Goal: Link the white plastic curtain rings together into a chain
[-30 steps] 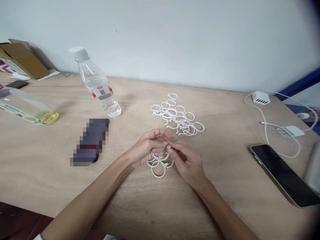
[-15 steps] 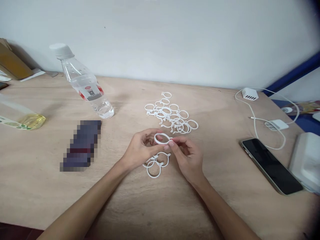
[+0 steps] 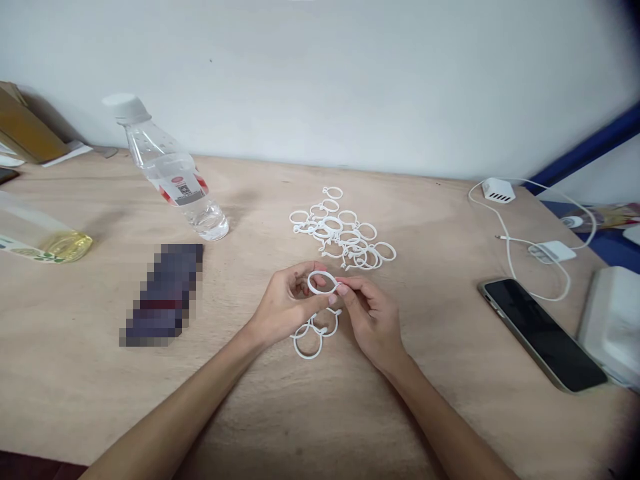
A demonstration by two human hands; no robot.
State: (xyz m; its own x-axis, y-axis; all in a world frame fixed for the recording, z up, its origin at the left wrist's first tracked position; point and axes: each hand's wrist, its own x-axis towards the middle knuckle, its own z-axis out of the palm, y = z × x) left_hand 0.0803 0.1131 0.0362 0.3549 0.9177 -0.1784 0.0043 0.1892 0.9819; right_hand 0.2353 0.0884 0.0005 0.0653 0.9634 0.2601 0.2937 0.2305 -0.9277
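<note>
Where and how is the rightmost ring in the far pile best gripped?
The rightmost ring is probably best pinched lightly by its right arc, coming from above and the right. It appears to lie flat, with that arc free of the pile, while its left side is crowded by other rings that a pinch might catch.

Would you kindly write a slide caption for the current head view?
Left hand and right hand hold one white ring near a pile of similar rings.
</note>
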